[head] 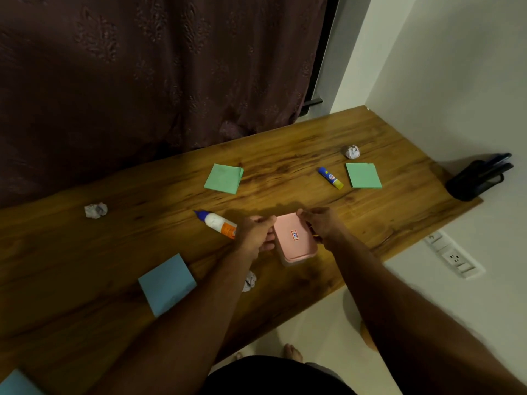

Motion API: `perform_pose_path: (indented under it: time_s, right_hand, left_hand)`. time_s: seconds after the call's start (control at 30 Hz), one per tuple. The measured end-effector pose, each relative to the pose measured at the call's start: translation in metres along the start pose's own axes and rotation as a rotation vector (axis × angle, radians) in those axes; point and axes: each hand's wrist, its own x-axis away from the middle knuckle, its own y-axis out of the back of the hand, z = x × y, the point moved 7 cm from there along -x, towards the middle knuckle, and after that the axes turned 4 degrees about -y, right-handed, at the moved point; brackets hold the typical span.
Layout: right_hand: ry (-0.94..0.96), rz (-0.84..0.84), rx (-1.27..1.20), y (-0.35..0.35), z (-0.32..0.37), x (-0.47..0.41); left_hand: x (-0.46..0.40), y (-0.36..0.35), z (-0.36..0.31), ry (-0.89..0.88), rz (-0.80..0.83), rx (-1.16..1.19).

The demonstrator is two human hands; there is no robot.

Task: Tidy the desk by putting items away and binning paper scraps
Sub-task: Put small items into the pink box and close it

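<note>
Pink box between fingers; green pads; blue pad; brown wood-grain desk; maroon patterned curtain.

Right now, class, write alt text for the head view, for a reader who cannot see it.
Both hands, left hand and right hand, hold a pink lidded plastic box on a wooden desk. Around it lie a white glue bottle, blue glue stick, green paper squares and crumpled paper balls.

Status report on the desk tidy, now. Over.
Left hand and right hand both grip the pink box, lid on. Glue bottle, glue stick and crumpled scraps lie loose on the desk. Nothing blocking.
</note>
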Motion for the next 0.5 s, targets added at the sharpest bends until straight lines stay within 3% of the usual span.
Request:
perform_pose_path:
  time_s: [0.3,0.5]
  right_hand:
    - [0.153,-0.085,-0.010,-0.001,0.004,-0.006]
    - [0.198,-0.170,0.009,-0.002,-0.003,0.002]
  left_hand:
    - [-0.005,0.000,-0.008,-0.090,-0.063,-0.099]
    - [0.011,-0.003,-0.003,-0.109,-0.022,-0.138]
